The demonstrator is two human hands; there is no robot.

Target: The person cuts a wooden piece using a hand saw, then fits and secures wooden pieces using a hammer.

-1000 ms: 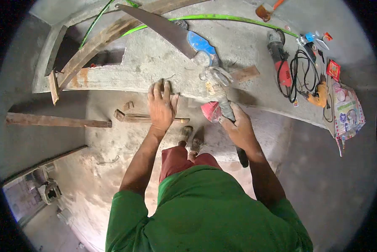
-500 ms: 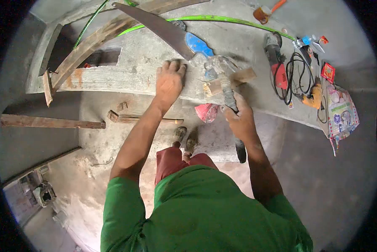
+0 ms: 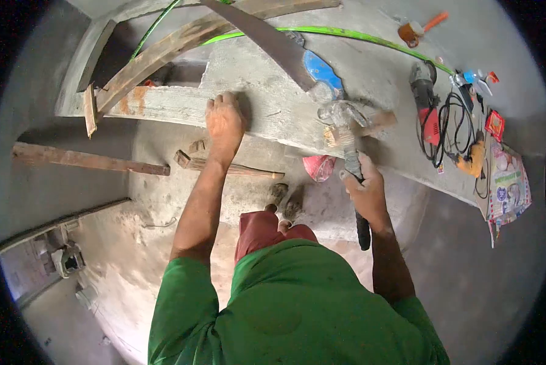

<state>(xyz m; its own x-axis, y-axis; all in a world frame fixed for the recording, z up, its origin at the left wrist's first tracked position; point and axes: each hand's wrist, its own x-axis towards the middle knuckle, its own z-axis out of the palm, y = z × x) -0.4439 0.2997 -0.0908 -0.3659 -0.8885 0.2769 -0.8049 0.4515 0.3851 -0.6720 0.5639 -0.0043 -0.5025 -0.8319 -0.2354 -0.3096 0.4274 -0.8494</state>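
Observation:
My right hand (image 3: 367, 187) is closed round the wrapped handle of a hammer (image 3: 350, 152), whose black end points down toward me. The hammer's metal head lies over the concrete slab (image 3: 267, 112), beside a short wood piece (image 3: 379, 121). My left hand (image 3: 225, 123) rests on the slab's front edge, fingers bent and partly hidden from view; nothing shows in it. A handsaw with a blue handle (image 3: 323, 70) lies on the slab beyond the hammer. Just below the slab edge, left of my right hand, is a pink bag (image 3: 318, 166).
On the slab's right are a red grinder (image 3: 430, 125), a yellow drill (image 3: 471, 159), black cords and a printed bag (image 3: 509, 182). A long plank (image 3: 175, 45) and green strip (image 3: 358, 36) cross the back. Below, a stick bundle (image 3: 242, 170) lies on the floor.
The view has shifted, moving the slab and tools rightward in the picture. My left hand has moved left along the slab edge. The hammer has shifted in my right hand's grip.

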